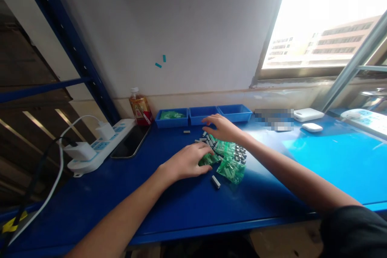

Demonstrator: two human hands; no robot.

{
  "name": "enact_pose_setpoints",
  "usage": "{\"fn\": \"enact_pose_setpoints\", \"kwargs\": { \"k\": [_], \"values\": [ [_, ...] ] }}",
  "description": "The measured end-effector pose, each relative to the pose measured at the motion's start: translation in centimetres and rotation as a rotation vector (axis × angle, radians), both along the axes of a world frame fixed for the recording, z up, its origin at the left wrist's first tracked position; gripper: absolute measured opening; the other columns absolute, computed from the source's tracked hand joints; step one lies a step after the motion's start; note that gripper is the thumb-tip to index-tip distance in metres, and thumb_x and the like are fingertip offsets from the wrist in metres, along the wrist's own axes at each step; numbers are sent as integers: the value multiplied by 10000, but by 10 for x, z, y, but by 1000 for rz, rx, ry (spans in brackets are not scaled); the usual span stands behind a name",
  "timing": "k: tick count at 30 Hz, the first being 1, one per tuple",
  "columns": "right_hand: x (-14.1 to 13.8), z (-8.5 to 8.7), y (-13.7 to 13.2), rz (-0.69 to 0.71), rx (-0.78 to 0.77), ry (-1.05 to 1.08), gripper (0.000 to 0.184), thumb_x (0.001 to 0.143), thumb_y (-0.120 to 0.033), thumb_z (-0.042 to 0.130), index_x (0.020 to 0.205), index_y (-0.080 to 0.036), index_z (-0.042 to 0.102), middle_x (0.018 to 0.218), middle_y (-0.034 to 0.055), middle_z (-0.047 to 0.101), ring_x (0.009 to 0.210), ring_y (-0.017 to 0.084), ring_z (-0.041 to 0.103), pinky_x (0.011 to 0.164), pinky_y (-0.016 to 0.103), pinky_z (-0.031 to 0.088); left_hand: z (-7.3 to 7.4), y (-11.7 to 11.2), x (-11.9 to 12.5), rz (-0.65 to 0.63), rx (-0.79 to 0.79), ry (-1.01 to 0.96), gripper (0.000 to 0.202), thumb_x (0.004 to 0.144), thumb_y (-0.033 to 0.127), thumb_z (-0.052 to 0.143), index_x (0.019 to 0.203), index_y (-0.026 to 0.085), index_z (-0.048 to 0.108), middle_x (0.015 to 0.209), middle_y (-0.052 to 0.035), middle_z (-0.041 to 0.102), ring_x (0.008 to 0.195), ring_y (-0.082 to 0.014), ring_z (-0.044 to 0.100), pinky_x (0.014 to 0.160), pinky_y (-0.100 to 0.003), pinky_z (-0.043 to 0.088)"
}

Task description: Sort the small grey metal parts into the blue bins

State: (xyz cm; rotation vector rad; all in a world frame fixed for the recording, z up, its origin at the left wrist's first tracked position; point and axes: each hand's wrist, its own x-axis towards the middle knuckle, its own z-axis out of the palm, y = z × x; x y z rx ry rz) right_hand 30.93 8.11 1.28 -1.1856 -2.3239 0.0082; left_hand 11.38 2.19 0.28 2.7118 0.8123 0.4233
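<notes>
My left hand rests over the left side of a pile, its thumb and fingers spread apart around a green plastic bag. Above the back of the pile, my right hand is open, with fingers stretched to the left and nothing visible in them. Small silvery metal cylinders lie under and between the hands. More green clear bags with small parts inside sit in front of my right forearm, beside a cluster of metal pieces. One loose cylinder lies nearer me.
Three blue bins stand along the wall; the left one holds green bags. At left are a phone, a power strip with cables and a drink bottle. White devices and a light-blue sheet lie right.
</notes>
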Motion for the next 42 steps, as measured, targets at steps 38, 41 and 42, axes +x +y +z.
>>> {"fn": "enact_pose_setpoints", "kwargs": {
  "k": [38, 41, 42],
  "values": [
    [32, -39, -4, -240, -225, -62, 240, 830, -281, 601, 1035, -159, 629, 967, 100, 669, 912, 225, 625, 765, 299, 466, -14, 8, 5, 197, 63, 16, 242, 893, 360, 508, 1076, 236, 606, 1124, -56, 604, 1040, -244, 563, 881, -364, 435],
    [21, -45, 3, -200, -229, 22, 184, 823, -179, 571, 994, -165, 636, 933, 69, 666, 835, 180, 622, 742, 267, 458, -17, 11, 6, 213, 64, -6, 228, 891, 357, 506, 1041, 225, 617, 1087, -56, 619, 1024, -239, 570, 870, -354, 442],
    [19, -45, 3, -180, -219, 17, 188, 826, -190, 574, 998, -167, 647, 936, 71, 663, 839, 180, 619, 754, 269, 454, -18, 12, 5, 225, 58, -24, 228, 891, 359, 502, 1030, 221, 619, 1067, -57, 625, 1012, -234, 575, 865, -349, 446]
  ]
}}
